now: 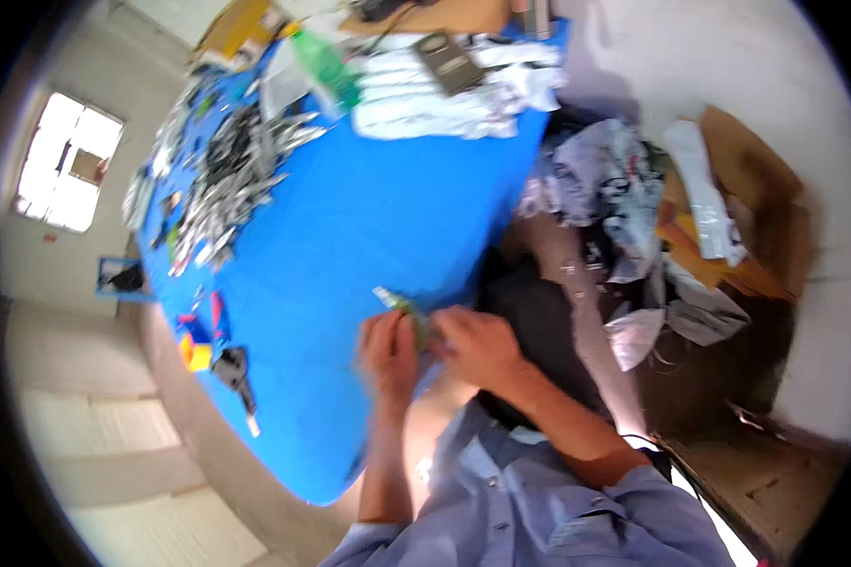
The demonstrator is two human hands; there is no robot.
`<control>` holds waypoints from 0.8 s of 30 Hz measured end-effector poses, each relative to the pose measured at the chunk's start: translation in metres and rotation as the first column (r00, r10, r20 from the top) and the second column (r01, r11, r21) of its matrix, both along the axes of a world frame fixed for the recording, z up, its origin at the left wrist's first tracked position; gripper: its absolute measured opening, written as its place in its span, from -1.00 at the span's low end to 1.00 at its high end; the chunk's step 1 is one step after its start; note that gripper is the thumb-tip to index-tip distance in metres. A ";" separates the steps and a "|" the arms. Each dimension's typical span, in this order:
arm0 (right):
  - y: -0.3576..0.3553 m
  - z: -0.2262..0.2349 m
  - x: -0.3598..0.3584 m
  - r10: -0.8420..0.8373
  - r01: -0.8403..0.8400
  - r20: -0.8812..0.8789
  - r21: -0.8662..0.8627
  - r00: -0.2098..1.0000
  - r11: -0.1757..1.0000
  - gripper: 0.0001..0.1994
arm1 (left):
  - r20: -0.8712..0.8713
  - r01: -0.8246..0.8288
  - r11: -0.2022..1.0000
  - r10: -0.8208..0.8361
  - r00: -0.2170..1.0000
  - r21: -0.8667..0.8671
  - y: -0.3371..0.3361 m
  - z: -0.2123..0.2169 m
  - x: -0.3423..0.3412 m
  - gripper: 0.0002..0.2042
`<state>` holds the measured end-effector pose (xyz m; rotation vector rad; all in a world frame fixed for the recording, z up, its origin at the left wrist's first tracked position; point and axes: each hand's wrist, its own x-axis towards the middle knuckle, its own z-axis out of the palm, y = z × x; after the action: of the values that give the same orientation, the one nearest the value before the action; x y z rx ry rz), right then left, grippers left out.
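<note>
Both hands meet at the table's near right edge, around a small green and white piece whose kind I cannot make out. My left hand is closed on it, with its pale tip sticking out past the fingers. My right hand pinches at the piece's right side, with its fingertips partly hidden and blurred. Beneath them spreads the blue tabletop.
Dark and silvery strips lie heaped at the far left. A green bottle and stacked white bundles sit at the back. Red-handled pliers lie at the left edge. Crumpled cloth or plastic and an opened cardboard box are at right.
</note>
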<state>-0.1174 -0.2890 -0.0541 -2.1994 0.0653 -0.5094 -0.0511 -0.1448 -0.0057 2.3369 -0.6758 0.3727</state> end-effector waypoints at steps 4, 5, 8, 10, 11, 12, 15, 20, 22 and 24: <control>0.001 0.000 -0.001 0.062 -0.063 0.007 0.072 0.998 0.995 -0.78 | -0.170 0.126 0.990 -0.134 0.976 -0.056 0.014 0.014 -0.003 -0.72; 0.002 -0.003 0.000 0.056 -0.059 0.041 0.080 0.998 0.995 -0.78 | -0.191 0.132 0.990 -0.138 0.972 -0.044 0.018 0.012 -0.003 -0.73; 0.004 -0.015 0.004 0.077 -0.083 0.067 0.087 0.995 0.993 -0.76 | -0.372 0.103 0.993 -0.119 0.921 -0.063 0.021 0.021 0.000 -0.76; 0.005 -0.019 0.005 0.040 -0.047 0.100 0.071 0.994 0.996 -0.77 | -0.276 0.120 0.992 -0.127 0.953 -0.042 0.022 0.010 0.008 -0.78; 0.006 -0.018 0.005 0.031 -0.039 0.118 0.069 0.993 0.997 -0.78 | -0.227 0.118 0.993 -0.121 0.966 -0.027 0.019 0.009 0.008 -0.78; 0.005 -0.018 0.005 0.028 -0.040 0.127 0.094 0.991 0.995 -0.79 | -0.185 0.128 0.992 -0.125 0.975 0.005 0.015 0.008 0.008 -0.79; 0.003 -0.020 0.005 0.052 -0.066 0.123 0.113 0.991 0.991 -0.83 | -0.077 0.141 0.989 -0.137 0.988 0.043 0.006 0.011 0.005 -0.79; -0.002 -0.010 0.000 0.066 -0.078 0.134 0.088 0.989 0.993 -0.80 | -0.102 0.003 0.999 -0.008 0.995 -0.041 0.003 0.017 0.000 -0.79; 0.000 -0.010 0.001 0.058 -0.071 0.132 0.091 0.990 0.993 -0.79 | -0.007 0.129 0.990 -0.129 0.992 0.059 0.005 0.010 0.007 -0.76; 0.003 -0.012 0.004 0.040 -0.057 0.134 0.126 0.990 0.990 -0.78 | 0.023 0.174 0.978 -0.178 0.984 0.111 0.012 0.004 0.010 -0.75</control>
<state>-0.1137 -0.2863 -0.0659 -2.0308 -0.0251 -0.6039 -0.0413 -0.1333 -0.0016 2.3540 -0.9329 0.3015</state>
